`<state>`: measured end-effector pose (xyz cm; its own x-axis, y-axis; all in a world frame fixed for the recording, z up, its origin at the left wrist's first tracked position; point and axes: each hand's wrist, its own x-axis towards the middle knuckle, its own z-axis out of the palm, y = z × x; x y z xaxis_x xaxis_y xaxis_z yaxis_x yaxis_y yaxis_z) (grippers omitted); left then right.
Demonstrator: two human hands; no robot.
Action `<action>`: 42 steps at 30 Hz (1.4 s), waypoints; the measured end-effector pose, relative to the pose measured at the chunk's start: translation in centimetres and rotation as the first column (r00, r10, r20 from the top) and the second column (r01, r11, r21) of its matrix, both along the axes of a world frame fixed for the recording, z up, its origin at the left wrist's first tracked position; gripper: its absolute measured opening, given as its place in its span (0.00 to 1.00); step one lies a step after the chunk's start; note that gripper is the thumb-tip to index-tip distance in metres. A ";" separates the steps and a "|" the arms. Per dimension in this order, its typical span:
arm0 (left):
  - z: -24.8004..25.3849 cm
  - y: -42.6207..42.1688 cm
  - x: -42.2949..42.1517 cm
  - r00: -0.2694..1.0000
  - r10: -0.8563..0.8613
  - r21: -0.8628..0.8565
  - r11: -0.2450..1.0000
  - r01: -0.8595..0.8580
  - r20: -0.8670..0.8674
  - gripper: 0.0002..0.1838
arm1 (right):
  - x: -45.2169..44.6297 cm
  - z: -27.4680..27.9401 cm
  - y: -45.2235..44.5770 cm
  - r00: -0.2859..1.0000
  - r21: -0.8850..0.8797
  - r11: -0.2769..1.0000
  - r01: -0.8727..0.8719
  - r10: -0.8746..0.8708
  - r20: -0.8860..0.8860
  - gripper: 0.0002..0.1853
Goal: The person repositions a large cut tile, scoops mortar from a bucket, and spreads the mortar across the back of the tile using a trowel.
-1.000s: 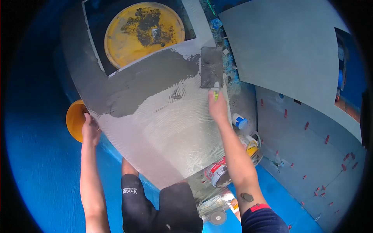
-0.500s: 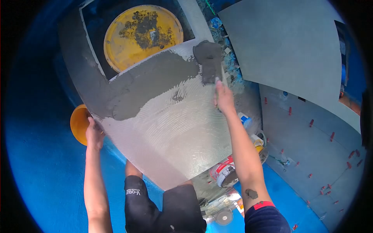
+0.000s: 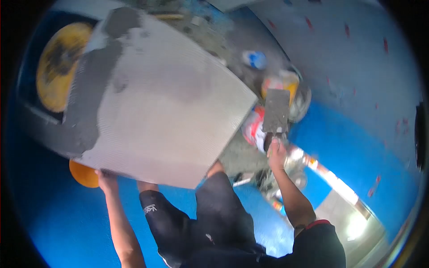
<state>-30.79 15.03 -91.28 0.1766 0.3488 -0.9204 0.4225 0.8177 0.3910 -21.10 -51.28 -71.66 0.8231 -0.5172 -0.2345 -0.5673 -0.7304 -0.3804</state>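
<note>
A large tile (image 3: 174, 116) lies back side up in front of me, its pale surface covered in fine ridges. Grey mortar (image 3: 89, 89) coats its left part, with a thicker lump at the far corner. My left hand (image 3: 107, 181) is closed on the tile's near left edge, beside a round orange container (image 3: 83, 173) partly under the tile. In my right hand (image 3: 277, 154) is the handle of a trowel (image 3: 276, 109), whose flat rectangular blade is smeared with mortar. The blade is off the tile, in front of a red and white bucket (image 3: 254, 128).
A mortar-stained yellow round lid (image 3: 62, 67) shows beyond the tile's cut-out. Blurred containers and a blue-and-white item (image 3: 254, 59) stand to the right. Along the right rises a grey tiled wall (image 3: 330, 49) with red clips. The floor (image 3: 67, 214) is blue.
The trowel has left the mortar at the tile's far right and moved down and right to the bucket. My view has swung right; the left hand stays on the tile edge.
</note>
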 end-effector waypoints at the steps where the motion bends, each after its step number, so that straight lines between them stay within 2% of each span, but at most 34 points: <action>1: -0.8 -0.5 -1.7 0.998 -0.064 -0.029 0.998 0.063 -0.006 0.35 | -3.4 2.4 -2.1 0.954 0.174 0.940 0.293 -0.275 -0.123 0.17; 2: -1.7 -0.8 -3.7 0.990 -0.138 -0.022 0.990 0.138 0.006 0.34 | -6.2 4.4 -4.6 0.830 0.318 0.768 0.556 -0.492 -0.264 0.17; 3: -1.8 -1.4 -4.7 0.978 -0.207 -0.008 0.978 0.207 0.022 0.34 | -10.2 4.6 -9.2 0.672 0.132 0.689 0.712 -0.615 -0.413 0.23; 4: -1.3 -2.7 -4.7 0.978 -0.204 -0.023 0.979 0.203 -0.048 0.34 | -13.0 4.6 -12.4 0.645 0.128 0.658 0.742 -0.651 -0.400 0.23; 5: -0.7 -4.2 -4.6 0.973 -0.197 -0.029 0.980 0.195 -0.122 0.35 | -15.1 4.2 -15.4 0.727 -0.105 0.838 0.535 -0.520 -0.449 0.25; 6: 0.1 -5.9 -4.1 0.933 -0.263 0.013 0.961 0.275 -0.247 0.36 | -16.6 3.6 -18.2 0.752 -0.304 0.921 0.245 -0.378 -0.539 0.27; 7: 1.0 -7.3 -3.8 0.873 -0.314 0.048 0.933 0.356 -0.373 0.38 | -15.7 3.5 -19.2 0.688 -0.407 0.873 0.269 -0.470 -0.553 0.31; 8: 1.3 -8.1 -4.1 0.863 -0.346 0.046 0.920 0.388 -0.369 0.38 | -16.1 2.1 -21.4 0.713 -0.383 0.898 0.218 -0.415 -0.565 0.31; 9: 1.3 -8.2 -4.8 0.796 -0.441 -0.027 0.880 0.474 -0.414 0.40 | -16.4 0.6 -23.7 0.735 -0.357 0.919 0.166 -0.357 -0.576 0.31; 11: 1.9 -8.8 -6.0 0.637 -0.567 -0.112 0.786 0.608 -0.521 0.43 | -15.4 -3.0 -27.1 0.684 -0.332 0.930 0.156 -0.344 -0.643 0.32; 12: 2.0 -9.2 -6.1 0.556 -0.595 -0.124 0.740 0.661 -0.581 0.43 | -16.1 -6.2 -29.7 0.672 -0.296 0.943 0.150 -0.317 -0.669 0.31; 14: 3.2 -10.4 -6.8 0.458 -0.599 -0.109 0.676 0.729 -0.657 0.40 | -13.4 -9.6 -30.9 0.656 -0.304 0.952 0.028 -0.247 -0.713 0.24; 16: 6.5 -14.9 -5.5 0.374 -0.562 -0.092 0.633 0.769 -0.738 0.39 | -11.9 -12.5 -32.1 0.622 -0.313 0.947 -0.072 -0.203 -0.756 0.22; 18: 7.3 -14.9 -6.2 0.352 -0.614 -0.149 0.614 0.775 -0.706 0.43 | -11.2 -15.7 -33.0 0.570 -0.310 0.944 -0.112 -0.194 -0.798 0.20; 21: 9.8 -18.1 -5.6 0.269 -0.640 -0.141 0.514 0.846 -0.720 0.43 | -11.7 -20.9 -34.2 0.563 -0.336 0.942 0.009 -0.282 -0.776 0.23; 24: 10.7 -19.2 -5.1 0.181 -0.671 -0.172 0.424 0.889 -0.719 0.43 | -12.3 -25.4 -34.3 0.500 -0.286 0.958 0.025 -0.260 -0.826 0.23; 25: 11.0 -19.8 -4.8 0.171 -0.667 -0.168 0.412 0.895 -0.725 0.43 | -11.2 -24.4 -33.4 0.538 -0.187 0.976 0.116 -0.220 -0.814 0.25; 28: 12.0 -22.2 -3.4 0.123 -0.689 -0.165 0.336 0.927 -0.714 0.43 | -10.7 -23.7 -32.2 0.547 -0.128 0.980 0.155 -0.193 -0.815 0.22; 29: 11.9 -22.7 -3.3 0.100 -0.705 -0.178 0.309 0.934 -0.702 0.43 | -10.7 -22.7 -32.8 0.560 -0.058 0.979 0.195 -0.159 -0.813 0.26; 33: 10.9 -24.8 -2.6 0.078 -0.755 -0.180 0.254 0.950 -0.651 0.41 | -11.6 -21.5 -33.4 0.557 -0.046 0.966 0.253 -0.184 -0.810 0.29; 35: 10.4 -25.7 -2.2 0.065 -0.775 -0.183 0.229 0.956 -0.629 0.40 | -12.3 -22.2 -33.6 0.509 -0.044 0.911 0.410 -0.269 -0.818 0.31; 36: 10.2 -25.8 -2.0 0.061 -0.790 -0.184 0.215 0.959 -0.610 0.39 | -12.8 -22.7 -33.5 0.508 -0.044 0.910 0.413 -0.270 -0.818 0.31; 38: 9.9 -26.5 -1.5 0.062 -0.800 -0.174 0.204 0.963 -0.597 0.38 | -12.9 -23.8 -33.1 0.523 -0.004 0.830 0.558 -0.356 -0.775 0.31; 39: 10.1 -26.9 -1.4 0.051 -0.799 -0.167 0.187 0.968 -0.600 0.39 | -13.2 -24.2 -33.0 0.524 0.004 0.829 0.559 -0.350 -0.777 0.31; 41: 10.2 -27.9 -1.3 0.046 -0.792 -0.152 0.173 0.973 -0.609 0.40 | -12.6 -23.9 -32.9 0.447 0.173 0.620 0.766 -0.319 -0.836 0.33; 42: 10.3 -28.2 -1.2 0.050 -0.797 -0.145 0.170 0.975 -0.602 0.40 | -12.7 -24.0 -32.7 0.449 0.181 0.618 0.765 -0.311 -0.838 0.33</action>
